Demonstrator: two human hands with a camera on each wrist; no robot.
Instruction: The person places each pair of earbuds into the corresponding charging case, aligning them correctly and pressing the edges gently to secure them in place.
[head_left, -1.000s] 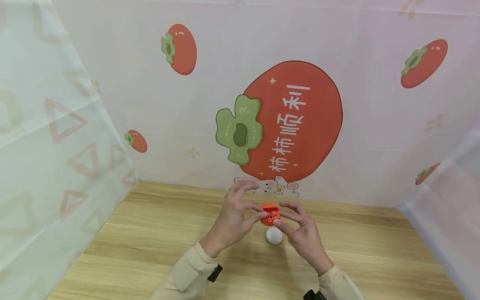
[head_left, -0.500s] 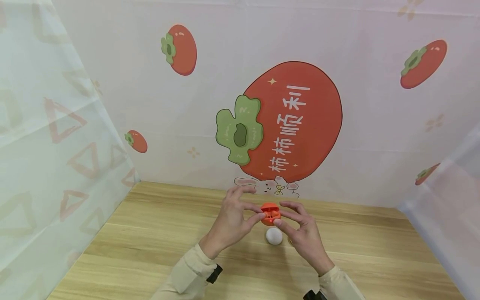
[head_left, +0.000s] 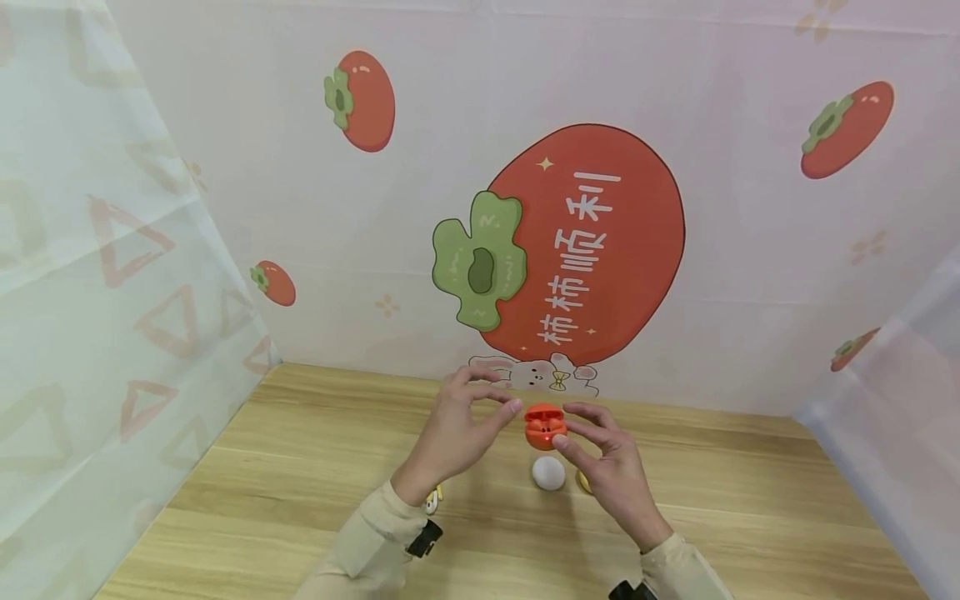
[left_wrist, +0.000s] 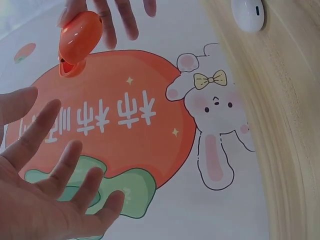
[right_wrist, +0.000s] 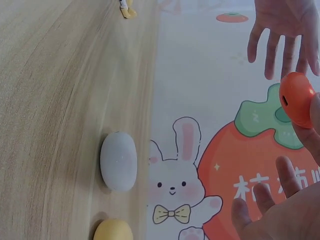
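My right hand (head_left: 613, 462) pinches an orange earbud case (head_left: 545, 440) between thumb and fingers, held above the table. Its lid stands open towards me, with orange earbuds inside. My left hand (head_left: 452, 429) is just left of the case, apart from it, fingers spread and holding nothing. In the left wrist view a gap shows between the left fingertips and the orange case (left_wrist: 81, 37). Below the case, a white rounded case (head_left: 549, 473) lies on the table. A yellow rounded case (right_wrist: 114, 231) lies beside it, partly hidden by my right hand in the head view.
A small yellow and white item (head_left: 432, 500), partly behind my left wrist, lies on the wooden table (head_left: 315, 467). A white backdrop (head_left: 720, 250) printed with persimmons and a rabbit rises at the table's back edge. Patterned sheets flank both sides.
My left thumb and finger have let go of the orange case and moved left. The right hand keeps the case, now slightly further right. More of the yellow case and the small yellow-white item shows.
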